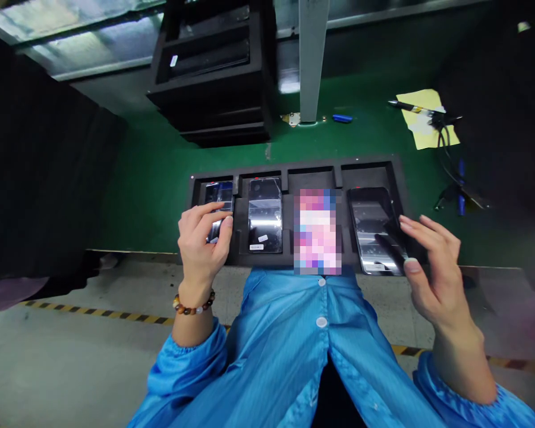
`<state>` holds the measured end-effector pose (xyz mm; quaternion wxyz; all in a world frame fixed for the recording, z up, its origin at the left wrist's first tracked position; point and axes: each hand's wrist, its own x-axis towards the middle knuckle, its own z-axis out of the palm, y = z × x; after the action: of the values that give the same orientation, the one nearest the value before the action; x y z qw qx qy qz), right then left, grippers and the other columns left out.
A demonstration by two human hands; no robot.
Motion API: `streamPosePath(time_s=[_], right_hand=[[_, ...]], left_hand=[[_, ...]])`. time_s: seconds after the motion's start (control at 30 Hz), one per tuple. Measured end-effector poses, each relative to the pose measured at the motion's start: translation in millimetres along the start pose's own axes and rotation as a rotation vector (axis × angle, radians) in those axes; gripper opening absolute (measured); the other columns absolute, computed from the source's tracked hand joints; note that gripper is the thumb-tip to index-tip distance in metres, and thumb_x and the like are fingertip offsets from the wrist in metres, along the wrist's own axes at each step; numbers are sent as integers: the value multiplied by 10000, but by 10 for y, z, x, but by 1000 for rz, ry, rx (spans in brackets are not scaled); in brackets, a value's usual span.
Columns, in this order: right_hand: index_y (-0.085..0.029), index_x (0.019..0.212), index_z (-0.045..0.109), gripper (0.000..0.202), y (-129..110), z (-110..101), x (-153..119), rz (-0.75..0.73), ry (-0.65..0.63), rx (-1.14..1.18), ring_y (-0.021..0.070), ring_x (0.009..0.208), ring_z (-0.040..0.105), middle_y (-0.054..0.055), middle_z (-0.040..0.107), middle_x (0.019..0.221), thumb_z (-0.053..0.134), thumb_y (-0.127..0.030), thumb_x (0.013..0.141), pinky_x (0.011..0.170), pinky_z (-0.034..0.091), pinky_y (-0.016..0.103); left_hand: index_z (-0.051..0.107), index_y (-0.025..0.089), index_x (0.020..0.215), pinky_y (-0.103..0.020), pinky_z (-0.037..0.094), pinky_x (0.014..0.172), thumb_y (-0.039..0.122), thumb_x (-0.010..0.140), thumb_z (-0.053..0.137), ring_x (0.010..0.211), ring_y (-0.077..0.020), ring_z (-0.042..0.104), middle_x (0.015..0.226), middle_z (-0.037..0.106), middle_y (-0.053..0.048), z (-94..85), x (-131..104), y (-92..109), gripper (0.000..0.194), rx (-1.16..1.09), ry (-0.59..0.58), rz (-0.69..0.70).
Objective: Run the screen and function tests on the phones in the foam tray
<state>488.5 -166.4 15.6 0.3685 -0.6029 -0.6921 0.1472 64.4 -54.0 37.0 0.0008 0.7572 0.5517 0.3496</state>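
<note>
A black foam tray [289, 172] with four compartments lies at the table's front edge. My left hand [204, 241] is over the leftmost phone [220, 193], fingers and thumb apart, covering part of it; whether they touch the glass I cannot tell. The second phone [264, 217], dark and glossy with small white labels at its lower end, lies in its compartment. A blurred-out, pinkish rectangle [317, 232] covers the third place. My right hand [434, 267] hovers open beside the tray's right end, near the rightmost phone [374, 229], which reflects the fingers.
Stacked black foam trays [214, 101] stand at the back, the top one holding dark phones. Behind the tray rises a grey metal post [312, 65], a blue cap [342, 119] beside its foot. At the right, a pen [412, 108] rests on yellow paper [421, 134] near a black cable [448, 157].
</note>
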Motion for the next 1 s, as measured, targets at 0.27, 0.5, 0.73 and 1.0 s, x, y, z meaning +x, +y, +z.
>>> streamPosePath(time_s=[0.27, 0.5, 0.73, 1.0], right_hand=[[-356, 1727, 435, 998, 110, 103, 38, 4, -26, 13, 448, 1675, 392, 129, 452, 1777, 886, -608, 874, 1356, 354, 750], [-350, 1672, 494, 744, 206, 186, 180, 4, 0, 128, 383, 1695, 385, 101, 480, 1763, 766, -466, 990, 1403, 308, 688], [-312, 1571, 599, 652, 152, 235, 279, 93, 37, 120, 367, 1614, 500, 121, 563, 1691, 787, -479, 969, 1368, 372, 671], [-323, 1498, 680, 432, 147, 253, 404, 233, 150, 171, 313, 1477, 644, 74, 708, 1541, 551, -466, 1111, 1272, 509, 589]], left_hand=[[766, 224, 989, -480, 550, 1078, 354, 1098, 629, 1156, -284, 748, 1158, 824, -118, 87, -72, -112, 218, -58, 94, -111], [706, 229, 871, -444, 520, 1001, 410, 1105, 592, 1043, -271, 732, 1028, 827, -100, 186, 82, -229, 317, -9, 173, -142], [687, 236, 850, -435, 502, 985, 433, 1104, 583, 1017, -268, 725, 990, 820, -94, 215, 129, -247, 338, 17, 158, -154], [684, 237, 849, -433, 498, 983, 450, 1112, 575, 984, -260, 712, 973, 811, -90, 203, 109, -289, 356, 16, 157, -172]])
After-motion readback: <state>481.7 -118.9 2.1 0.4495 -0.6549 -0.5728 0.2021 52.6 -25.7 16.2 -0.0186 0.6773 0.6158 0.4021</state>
